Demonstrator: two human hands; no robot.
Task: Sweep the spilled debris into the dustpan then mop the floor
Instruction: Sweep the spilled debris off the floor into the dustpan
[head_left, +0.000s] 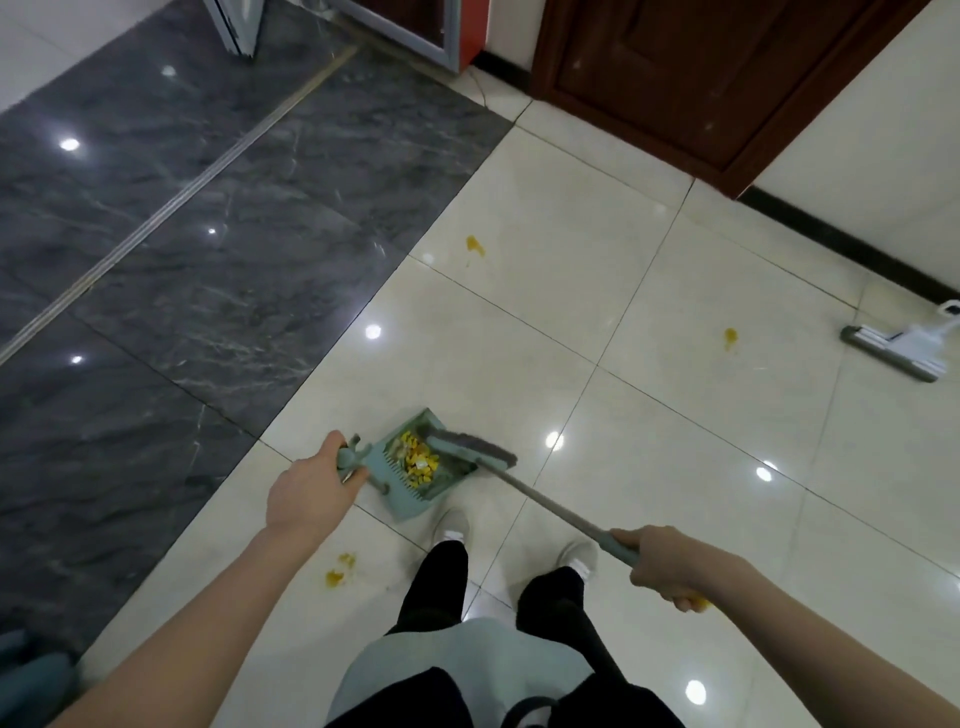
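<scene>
The left hand has its grip wrapped round the handle of the teal plastic dustpan on the cream tiled floor, yellow debris inside; the right hand clasps the grey-bristled long-handled broom at its mouth; tilting the pan forward could respill it; the orange smears risk being trodden.

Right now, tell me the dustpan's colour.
Pale green dustpan, clearest in the head view.

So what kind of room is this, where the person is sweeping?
Probably a hallway or entrance area inside a home or building. The floor is shiny cream tile next to dark marble-look slabs, a brown wooden door stands in a white wall, and a glass door frame shows at the top.
</scene>
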